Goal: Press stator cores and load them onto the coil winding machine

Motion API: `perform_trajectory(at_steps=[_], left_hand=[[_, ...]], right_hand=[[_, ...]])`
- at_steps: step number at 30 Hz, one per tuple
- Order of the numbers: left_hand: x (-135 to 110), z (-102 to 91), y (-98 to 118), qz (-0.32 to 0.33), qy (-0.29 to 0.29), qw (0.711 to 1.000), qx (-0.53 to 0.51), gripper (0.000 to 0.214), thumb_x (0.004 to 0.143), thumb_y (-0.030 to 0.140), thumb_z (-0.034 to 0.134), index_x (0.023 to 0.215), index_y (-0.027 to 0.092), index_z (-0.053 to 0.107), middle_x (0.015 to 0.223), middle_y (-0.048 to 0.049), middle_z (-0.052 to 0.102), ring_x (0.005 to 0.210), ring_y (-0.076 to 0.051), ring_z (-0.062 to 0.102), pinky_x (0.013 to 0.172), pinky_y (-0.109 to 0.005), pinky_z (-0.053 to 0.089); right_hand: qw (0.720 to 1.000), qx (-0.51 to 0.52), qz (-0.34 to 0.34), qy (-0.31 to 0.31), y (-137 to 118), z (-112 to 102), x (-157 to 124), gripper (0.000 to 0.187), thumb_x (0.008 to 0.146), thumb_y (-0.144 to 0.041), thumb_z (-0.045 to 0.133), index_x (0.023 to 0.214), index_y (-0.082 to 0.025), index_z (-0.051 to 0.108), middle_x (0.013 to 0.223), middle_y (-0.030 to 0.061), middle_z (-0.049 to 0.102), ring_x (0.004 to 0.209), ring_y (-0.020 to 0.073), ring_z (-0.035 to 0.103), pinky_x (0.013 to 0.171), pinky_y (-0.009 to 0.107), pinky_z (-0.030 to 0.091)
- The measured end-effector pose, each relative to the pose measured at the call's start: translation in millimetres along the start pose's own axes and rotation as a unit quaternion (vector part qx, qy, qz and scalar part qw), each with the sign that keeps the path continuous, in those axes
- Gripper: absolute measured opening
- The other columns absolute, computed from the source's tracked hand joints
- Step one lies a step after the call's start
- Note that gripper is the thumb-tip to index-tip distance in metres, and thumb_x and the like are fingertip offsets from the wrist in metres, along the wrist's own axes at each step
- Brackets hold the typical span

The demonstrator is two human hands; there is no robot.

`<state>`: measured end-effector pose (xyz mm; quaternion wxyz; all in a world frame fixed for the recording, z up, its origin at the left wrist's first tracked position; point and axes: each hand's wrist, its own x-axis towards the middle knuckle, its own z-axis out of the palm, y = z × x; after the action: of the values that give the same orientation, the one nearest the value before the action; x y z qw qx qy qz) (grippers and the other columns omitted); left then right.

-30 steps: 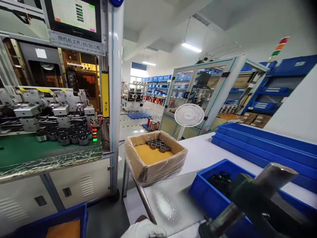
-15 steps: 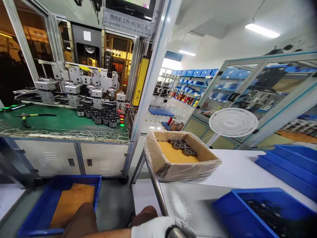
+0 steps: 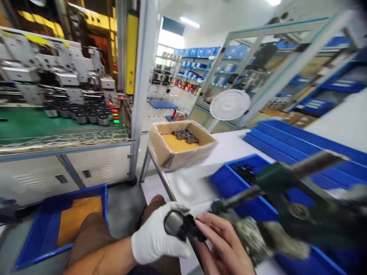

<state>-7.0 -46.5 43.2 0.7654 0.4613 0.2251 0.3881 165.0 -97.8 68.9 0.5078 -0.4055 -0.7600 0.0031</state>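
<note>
Gloved left hand has its grip closed round a small dark metal cylinder part, low and centre in view. Bare right hand sits just right of it, fingertips touching the part's dark end, grip loosely pinching. Beyond the grip: blue bin on the white counter, cardboard box farther back, green press lever right.

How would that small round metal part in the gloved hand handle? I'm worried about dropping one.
The round metal part looks solid, so probably heavy for its size. Being cylindrical, it would likely roll if dropped. The gloved left hand should help grip.
</note>
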Motion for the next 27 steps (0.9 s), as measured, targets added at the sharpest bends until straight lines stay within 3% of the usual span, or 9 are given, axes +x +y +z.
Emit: perform_trajectory(at_steps=[2, 4, 7, 10, 13, 15, 18, 21, 27], left_hand=[[4, -4.6, 0, 0.034, -0.011, 0.999, -0.041, 0.085, 0.046, 0.049, 0.097, 0.116, 0.020, 0.059, 0.104, -0.0063, 0.068, 0.090, -0.019, 0.064, 0.080, -0.029, 0.052], [7, -7.5, -2, 0.048, -0.016, 0.996, -0.072, 0.089, 0.042, 0.047, 0.099, 0.115, 0.021, 0.056, 0.102, -0.0051, 0.068, 0.087, -0.018, 0.065, 0.080, -0.028, 0.052], [5, -6.7, -2, 0.011, -0.025, 0.998, -0.060, 0.098, 0.032, 0.028, 0.102, 0.116, 0.022, 0.053, 0.104, -0.0034, 0.067, 0.085, -0.017, 0.066, 0.079, -0.028, 0.054], [-2, -2.5, 2, -0.046, -0.028, 0.997, -0.046, 0.093, 0.039, 0.014, 0.099, 0.119, 0.023, 0.052, 0.109, -0.0032, 0.065, 0.087, -0.016, 0.066, 0.079, -0.027, 0.054], [-6, -1.3, 8, -0.044, -0.017, 0.999, -0.027, 0.074, 0.056, 0.017, 0.094, 0.118, 0.023, 0.053, 0.110, -0.0027, 0.064, 0.088, -0.014, 0.065, 0.081, -0.026, 0.054], [-7, -3.4, 11, -0.017, 0.004, 1.000, 0.001, 0.069, 0.060, 0.020, 0.093, 0.118, 0.022, 0.055, 0.112, -0.0027, 0.062, 0.092, -0.014, 0.064, 0.083, -0.026, 0.053], [-5, -8.0, 13, -0.001, 0.014, 1.000, 0.024, 0.070, 0.059, 0.027, 0.094, 0.118, 0.021, 0.056, 0.113, -0.0035, 0.061, 0.097, -0.016, 0.063, 0.086, -0.027, 0.051], [-1, -10.1, 16, -0.009, -0.005, 0.999, 0.031, 0.074, 0.052, 0.030, 0.097, 0.114, 0.020, 0.058, 0.109, -0.0032, 0.060, 0.091, -0.016, 0.061, 0.082, -0.026, 0.051], [2, -7.7, 22, -0.053, -0.012, 0.997, 0.058, 0.075, 0.046, 0.028, 0.098, 0.110, 0.018, 0.060, 0.107, -0.0043, 0.059, 0.088, -0.017, 0.058, 0.078, -0.028, 0.049]], right_hand=[[1.000, 0.013, 0.022, 0.013, -8, 1, 7, 0.048, 0.088, 0.001, 0.055, 0.132, -0.017, 0.061, 0.108, 0.0101, 0.055, 0.091, 0.0142, 0.062, 0.071, 0.022, 0.058], [0.999, 0.039, 0.026, -0.006, -14, 2, 12, 0.048, 0.088, 0.002, 0.052, 0.133, -0.013, 0.058, 0.100, 0.0090, 0.058, 0.088, 0.0143, 0.062, 0.071, 0.023, 0.058], [0.998, 0.049, 0.032, -0.009, -19, 4, 15, 0.044, 0.087, 0.004, 0.050, 0.126, -0.013, 0.059, 0.099, 0.0093, 0.063, 0.090, 0.0155, 0.064, 0.073, 0.024, 0.058], [0.999, 0.009, 0.038, 0.005, -19, 7, 12, 0.044, 0.086, 0.008, 0.051, 0.122, -0.016, 0.062, 0.102, 0.0096, 0.060, 0.090, 0.0144, 0.063, 0.070, 0.024, 0.057], [0.999, 0.015, 0.046, -0.017, -17, 8, 8, 0.047, 0.086, 0.007, 0.052, 0.127, -0.012, 0.060, 0.103, 0.0108, 0.057, 0.091, 0.0144, 0.060, 0.072, 0.025, 0.056], [0.996, 0.052, 0.039, -0.057, -14, 7, 8, 0.047, 0.086, 0.001, 0.053, 0.132, -0.008, 0.055, 0.111, 0.0152, 0.056, 0.099, 0.0184, 0.060, 0.078, 0.029, 0.058], [0.995, 0.033, 0.008, -0.097, -10, 4, 8, 0.048, 0.088, -0.006, 0.054, 0.136, -0.006, 0.051, 0.121, 0.0189, 0.054, 0.112, 0.0224, 0.058, 0.087, 0.033, 0.059], [0.995, -0.016, -0.027, -0.093, -7, 4, 9, 0.047, 0.088, 0.000, 0.056, 0.134, -0.007, 0.053, 0.117, 0.0175, 0.057, 0.111, 0.0210, 0.059, 0.087, 0.031, 0.058], [0.994, -0.002, -0.050, -0.099, -3, 2, 7, 0.046, 0.087, 0.007, 0.056, 0.132, -0.004, 0.056, 0.120, 0.0179, 0.057, 0.114, 0.0224, 0.057, 0.091, 0.036, 0.056]])
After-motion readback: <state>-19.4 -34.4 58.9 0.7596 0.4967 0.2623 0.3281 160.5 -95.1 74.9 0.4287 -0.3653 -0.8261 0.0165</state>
